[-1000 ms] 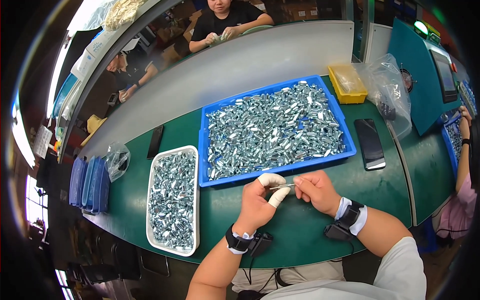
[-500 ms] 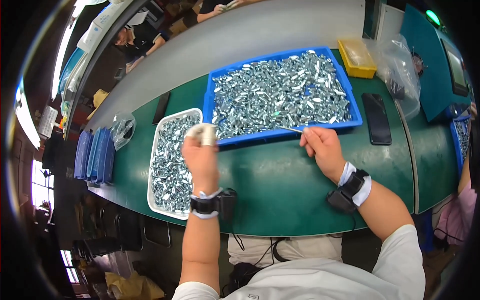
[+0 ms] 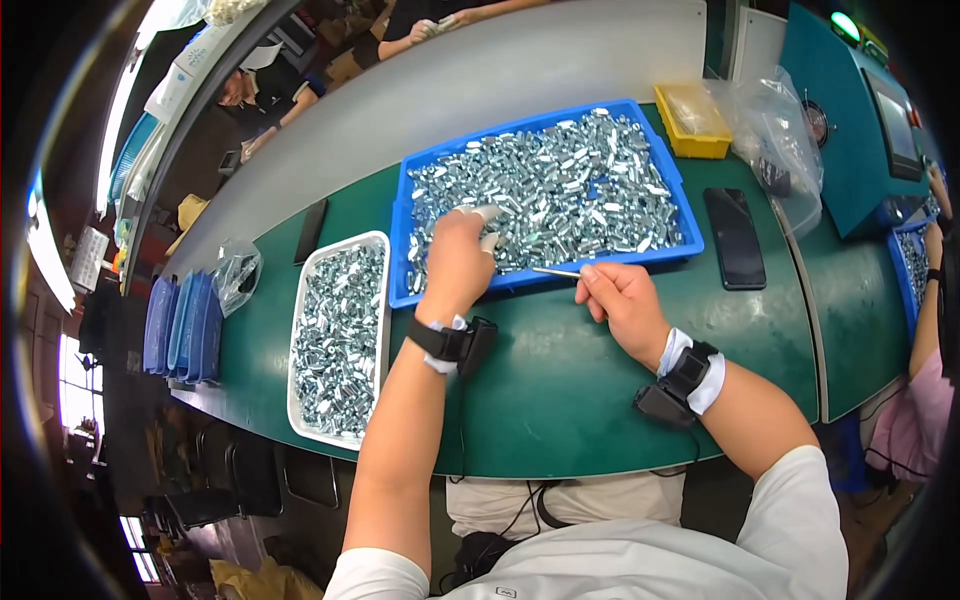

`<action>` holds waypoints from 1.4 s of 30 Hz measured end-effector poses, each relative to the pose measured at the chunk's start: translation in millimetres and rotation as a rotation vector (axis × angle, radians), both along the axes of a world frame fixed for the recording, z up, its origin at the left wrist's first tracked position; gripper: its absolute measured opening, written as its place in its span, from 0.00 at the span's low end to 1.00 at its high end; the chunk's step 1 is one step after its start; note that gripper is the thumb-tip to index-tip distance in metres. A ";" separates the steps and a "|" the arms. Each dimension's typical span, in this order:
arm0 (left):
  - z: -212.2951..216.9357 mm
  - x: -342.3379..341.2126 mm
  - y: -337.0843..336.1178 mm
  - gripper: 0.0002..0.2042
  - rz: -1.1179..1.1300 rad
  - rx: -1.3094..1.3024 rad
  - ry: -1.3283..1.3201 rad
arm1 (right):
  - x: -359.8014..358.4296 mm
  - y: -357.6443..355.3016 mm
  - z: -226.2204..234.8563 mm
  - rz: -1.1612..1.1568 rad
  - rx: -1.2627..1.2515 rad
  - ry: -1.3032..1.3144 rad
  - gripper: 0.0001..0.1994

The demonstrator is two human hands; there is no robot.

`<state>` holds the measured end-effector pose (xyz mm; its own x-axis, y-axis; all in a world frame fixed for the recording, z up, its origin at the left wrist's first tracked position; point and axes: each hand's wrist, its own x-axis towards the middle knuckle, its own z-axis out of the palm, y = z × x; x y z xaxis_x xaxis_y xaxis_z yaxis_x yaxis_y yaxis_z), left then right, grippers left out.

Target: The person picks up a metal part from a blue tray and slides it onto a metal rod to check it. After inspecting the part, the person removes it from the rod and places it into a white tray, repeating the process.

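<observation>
The left hand (image 3: 461,258), fingers partly spread, is at metal parts (image 3: 560,190) in the blue tray (image 3: 402,215); I cannot tell if holding any. The right hand (image 3: 626,306) pinches closed on a thin rod (image 3: 555,272), probably to leave its tip free

The head view looked down and ahead from the left one of two fisheye cameras worn side by side, set above the person's white shirt (image 3: 620,560). It faced across the green table (image 3: 560,400), with the blue tray (image 3: 684,205) a little above centre. It was near enough to take in both the left hand (image 3: 460,262) and the right hand (image 3: 630,310), yet wide enough to reach the grey partition (image 3: 560,70) and the teal machine (image 3: 843,130), bending straight edges toward a dark rim.
</observation>
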<state>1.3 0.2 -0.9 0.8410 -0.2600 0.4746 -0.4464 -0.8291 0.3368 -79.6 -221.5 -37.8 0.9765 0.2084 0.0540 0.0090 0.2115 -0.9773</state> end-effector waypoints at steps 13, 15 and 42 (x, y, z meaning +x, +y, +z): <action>11.3 -62.0 -11.0 0.04 -0.055 -1.137 0.708 | -2.7 -5.5 5.2 -0.022 -0.034 0.020 0.18; 6.8 -69.4 -15.9 0.05 -0.186 -1.427 0.775 | -2.1 -4.8 5.8 -0.023 -0.033 0.025 0.18; 1.9 -73.7 -20.5 0.07 -0.269 -1.338 0.769 | -4.1 -4.8 8.4 0.031 -0.186 -0.068 0.19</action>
